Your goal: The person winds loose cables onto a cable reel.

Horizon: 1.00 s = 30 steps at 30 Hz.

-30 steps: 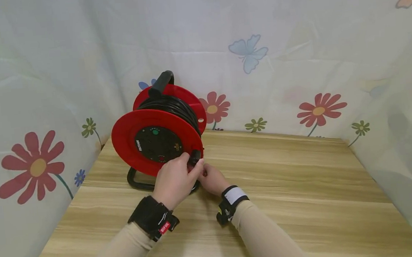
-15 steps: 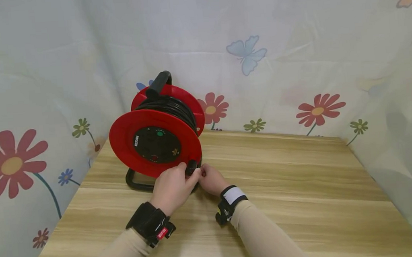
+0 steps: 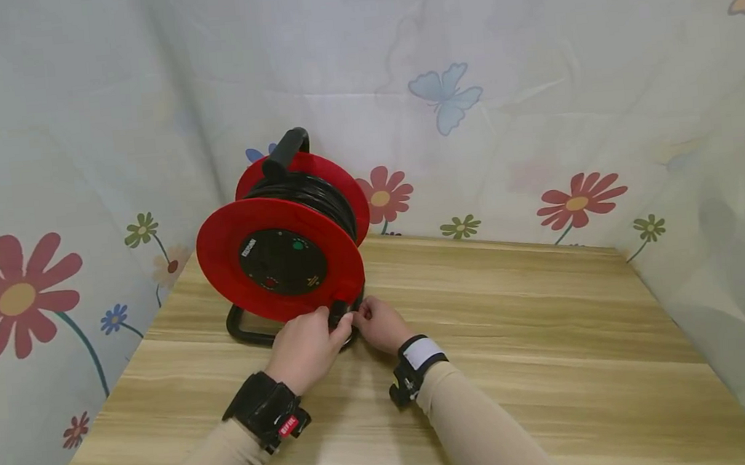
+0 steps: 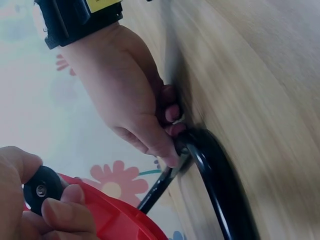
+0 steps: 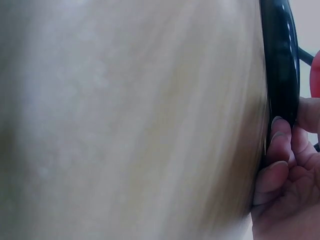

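Note:
A red cable reel point(image 3: 216, 252) with black cable point(image 3: 303, 188) wound on it stands at the left of the table, on a black tubular stand point(image 3: 252, 337). Pinched between the thumb and fingers of my left hand point(image 3: 303, 349) is the reel's black crank knob point(image 3: 337, 312), low on the red disc. The knob's round end point(image 4: 42, 190) with a screw shows in the left wrist view. My right hand point(image 3: 383, 325) grips the stand's tube point(image 5: 281, 60) at its front right corner, near the tabletop. Its fingertips curl against the tube in the right wrist view.
A black carry handle point(image 3: 285, 154) tops the reel. The wood-grain table point(image 3: 517, 323) stretches to the right. A white curtain point(image 3: 533, 103) printed with flowers and butterflies encloses the back and sides.
My left hand has moved down and slightly left with the crank knob. The reel's red disc has turned clockwise, its label and green spot shifting round. My right hand keeps its place on the stand.

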Available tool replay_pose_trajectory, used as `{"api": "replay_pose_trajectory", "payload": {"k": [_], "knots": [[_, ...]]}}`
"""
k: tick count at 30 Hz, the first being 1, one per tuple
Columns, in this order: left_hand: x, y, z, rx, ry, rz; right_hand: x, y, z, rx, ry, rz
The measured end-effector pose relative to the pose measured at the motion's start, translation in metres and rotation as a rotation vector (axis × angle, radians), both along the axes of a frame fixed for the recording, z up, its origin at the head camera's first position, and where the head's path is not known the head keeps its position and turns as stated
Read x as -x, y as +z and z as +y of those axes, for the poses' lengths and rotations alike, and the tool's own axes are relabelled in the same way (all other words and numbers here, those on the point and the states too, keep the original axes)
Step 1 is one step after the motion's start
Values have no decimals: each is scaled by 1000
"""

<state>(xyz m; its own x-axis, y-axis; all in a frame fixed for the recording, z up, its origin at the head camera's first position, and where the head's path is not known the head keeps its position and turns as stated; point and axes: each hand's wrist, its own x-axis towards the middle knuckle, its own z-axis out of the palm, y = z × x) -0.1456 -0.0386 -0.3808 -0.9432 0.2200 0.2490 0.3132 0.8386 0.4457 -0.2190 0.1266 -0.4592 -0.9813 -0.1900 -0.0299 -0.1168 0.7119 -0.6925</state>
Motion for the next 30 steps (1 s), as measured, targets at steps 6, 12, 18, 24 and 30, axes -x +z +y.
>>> {"api": "replay_pose_trajectory", "payload": {"k": [6, 12, 18, 24, 30], "knots": [[2, -11, -9, -6, 15, -54, 1, -2, 0, -9, -2, 5], [5, -21, -18, -20, 21, -87, 1, -3, 0, -20, -6, 16], [6, -31, -26, -29, 24, -100, 0, -3, 0, -10, -3, 12], [6, -35, -34, -39, 15, -108, 0, -2, 0, -11, -2, 6], [7, -36, -41, -46, 45, -134, 2, -3, 1, -16, -1, -1]]}}
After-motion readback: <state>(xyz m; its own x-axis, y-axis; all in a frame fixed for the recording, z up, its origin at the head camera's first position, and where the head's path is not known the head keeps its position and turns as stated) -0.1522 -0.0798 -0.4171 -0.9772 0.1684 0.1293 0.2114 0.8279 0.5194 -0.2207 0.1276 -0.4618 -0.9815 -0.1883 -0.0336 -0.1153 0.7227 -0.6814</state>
